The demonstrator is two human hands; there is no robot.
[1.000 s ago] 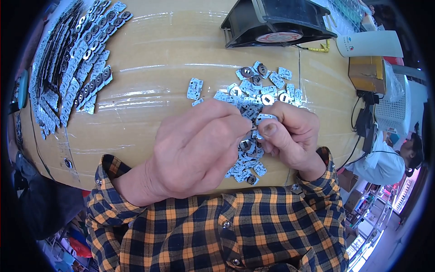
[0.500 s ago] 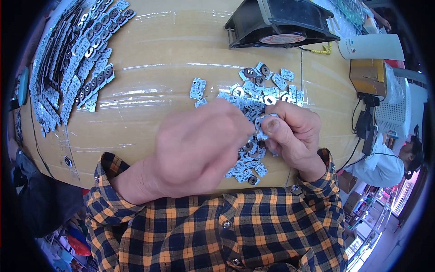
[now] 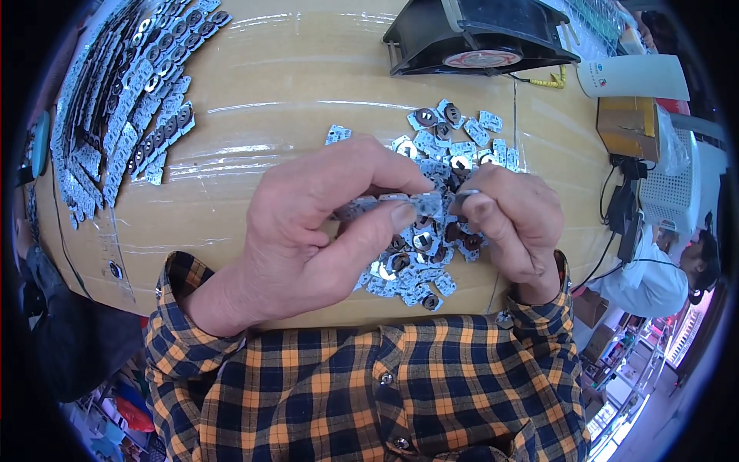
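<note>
Between the thumb and fingers of my left hand (image 3: 308, 239) is a strip of small circuit boards (image 3: 428, 204), its free end pointing right. My right hand (image 3: 519, 223) is closed in a pinch on a small board piece (image 3: 465, 195), seen nearly edge-on and mostly covered by the fingers. A narrow gap separates this piece from the strip's end. Below and beyond both hands spreads a heap of loose little boards (image 3: 422, 240), pale blue-grey, several with round dark or silvery parts. One loose board (image 3: 338, 135) lies just beyond my left hand.
Many board strips (image 3: 131, 115) are stacked at the far left. A black fan (image 3: 481, 35) stands at the back. To the right are a white cup (image 3: 633, 77), a cardboard box (image 3: 627, 127), a white basket (image 3: 668, 192) and black cables. Farther right is another person (image 3: 654, 277).
My left hand has turned, bringing its thumb and the strip into view. My right hand has shifted slightly right, and a gap now shows between the pieces the hands hold.
</note>
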